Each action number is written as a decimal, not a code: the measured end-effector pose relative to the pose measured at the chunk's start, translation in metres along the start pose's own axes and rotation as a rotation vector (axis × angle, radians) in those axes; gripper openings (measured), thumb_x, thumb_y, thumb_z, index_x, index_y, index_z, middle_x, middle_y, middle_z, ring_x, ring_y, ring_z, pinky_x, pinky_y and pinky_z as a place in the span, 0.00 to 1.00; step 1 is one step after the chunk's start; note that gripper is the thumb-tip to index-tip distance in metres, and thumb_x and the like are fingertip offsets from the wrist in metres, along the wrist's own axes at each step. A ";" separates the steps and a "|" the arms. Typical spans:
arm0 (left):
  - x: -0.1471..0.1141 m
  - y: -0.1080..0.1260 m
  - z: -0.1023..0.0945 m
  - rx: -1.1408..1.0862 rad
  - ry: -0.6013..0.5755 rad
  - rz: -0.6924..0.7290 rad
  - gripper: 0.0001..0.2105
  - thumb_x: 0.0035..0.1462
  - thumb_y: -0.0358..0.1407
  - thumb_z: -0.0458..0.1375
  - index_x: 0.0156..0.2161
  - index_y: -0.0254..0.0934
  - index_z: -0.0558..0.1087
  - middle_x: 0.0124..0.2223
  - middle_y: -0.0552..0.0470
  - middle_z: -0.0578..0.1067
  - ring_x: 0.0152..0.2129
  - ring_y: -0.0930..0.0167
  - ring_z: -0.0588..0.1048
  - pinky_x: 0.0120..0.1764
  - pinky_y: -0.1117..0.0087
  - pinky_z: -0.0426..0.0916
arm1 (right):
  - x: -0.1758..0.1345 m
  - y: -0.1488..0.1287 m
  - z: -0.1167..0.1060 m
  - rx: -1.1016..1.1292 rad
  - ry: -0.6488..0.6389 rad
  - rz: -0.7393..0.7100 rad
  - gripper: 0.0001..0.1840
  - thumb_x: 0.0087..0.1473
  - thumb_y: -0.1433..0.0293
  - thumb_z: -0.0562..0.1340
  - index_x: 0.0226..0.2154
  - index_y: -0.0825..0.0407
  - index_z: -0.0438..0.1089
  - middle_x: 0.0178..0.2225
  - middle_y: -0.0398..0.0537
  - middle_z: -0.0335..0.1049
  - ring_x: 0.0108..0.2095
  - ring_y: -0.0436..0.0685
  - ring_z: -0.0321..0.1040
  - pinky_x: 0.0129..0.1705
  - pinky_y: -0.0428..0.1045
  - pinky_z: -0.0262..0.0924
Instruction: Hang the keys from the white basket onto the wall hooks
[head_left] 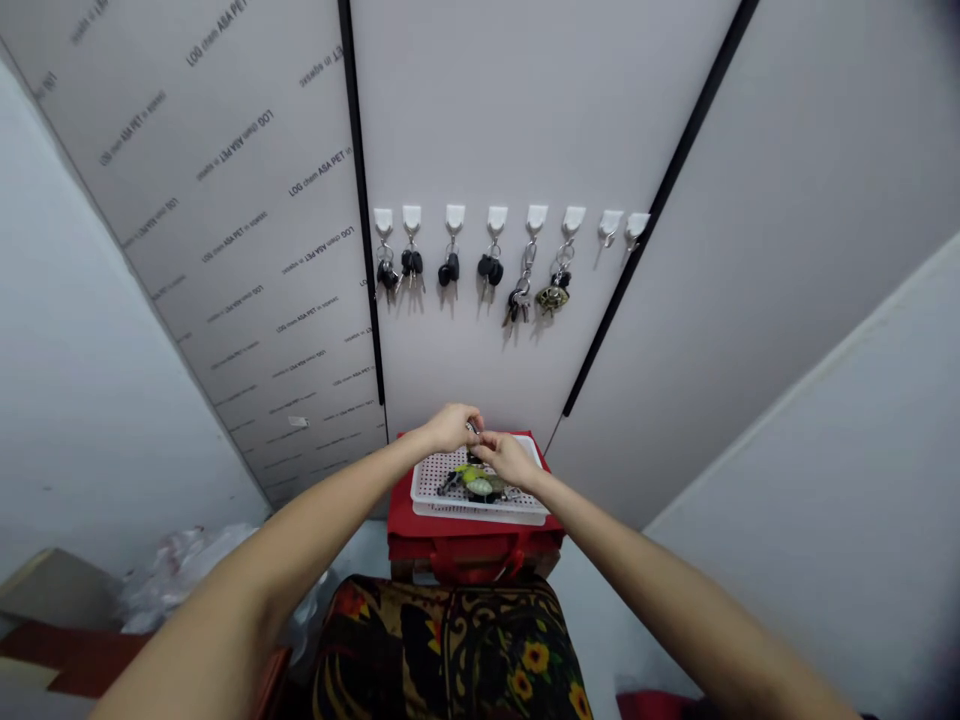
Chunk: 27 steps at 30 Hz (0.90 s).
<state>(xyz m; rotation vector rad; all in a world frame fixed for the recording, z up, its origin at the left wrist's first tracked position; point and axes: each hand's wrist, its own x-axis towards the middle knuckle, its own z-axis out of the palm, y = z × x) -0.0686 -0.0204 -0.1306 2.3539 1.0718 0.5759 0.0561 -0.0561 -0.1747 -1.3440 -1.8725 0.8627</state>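
Above a white perforated basket (480,514), my left hand (451,428) and my right hand (510,458) meet at their fingertips. Both pinch a small bunch of keys (474,452), mostly covered by the fingers; a bit of metal shows at the top and a dark part hangs below. More keys (480,484), some with yellow-green and pale tags, lie in the basket just under my hands.
On the cabinet door, several white hooks hold key bunches (490,270); two hooks (622,228) at the right hold none. The basket stands on a red bag (420,524). My lap in flowered cloth (450,650) is close in front. Plastic bags (187,565) lie at left.
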 end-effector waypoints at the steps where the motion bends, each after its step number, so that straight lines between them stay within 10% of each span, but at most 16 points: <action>1: 0.003 0.004 -0.005 -0.023 0.016 0.005 0.09 0.34 0.29 0.54 0.27 0.34 0.68 0.26 0.54 0.69 0.23 0.75 0.65 0.27 0.77 0.58 | 0.000 -0.002 -0.003 0.045 0.030 0.000 0.09 0.40 0.68 0.50 0.20 0.56 0.60 0.16 0.38 0.54 0.18 0.44 0.50 0.21 0.41 0.47; 10: 0.032 0.033 -0.040 -0.590 0.145 -0.042 0.14 0.33 0.24 0.54 0.32 0.31 0.65 0.28 0.52 0.67 0.25 0.79 0.64 0.31 0.75 0.60 | 0.002 -0.036 -0.043 0.339 0.166 0.003 0.08 0.38 0.67 0.52 0.19 0.55 0.59 0.16 0.39 0.56 0.18 0.44 0.53 0.22 0.42 0.50; 21: 0.063 0.092 -0.048 -0.605 0.316 0.135 0.23 0.32 0.22 0.53 0.40 0.33 0.60 0.40 0.48 0.63 0.22 0.82 0.64 0.27 0.78 0.61 | 0.004 -0.066 -0.096 0.705 0.319 -0.047 0.13 0.36 0.60 0.55 0.22 0.54 0.58 0.16 0.39 0.59 0.16 0.44 0.55 0.20 0.42 0.51; 27: 0.078 0.105 -0.036 -0.722 0.418 -0.015 0.16 0.38 0.30 0.53 0.37 0.28 0.61 0.37 0.43 0.65 0.23 0.79 0.65 0.27 0.76 0.62 | 0.011 -0.079 -0.126 0.666 0.605 -0.107 0.11 0.34 0.64 0.57 0.21 0.55 0.60 0.17 0.41 0.60 0.17 0.43 0.55 0.19 0.41 0.49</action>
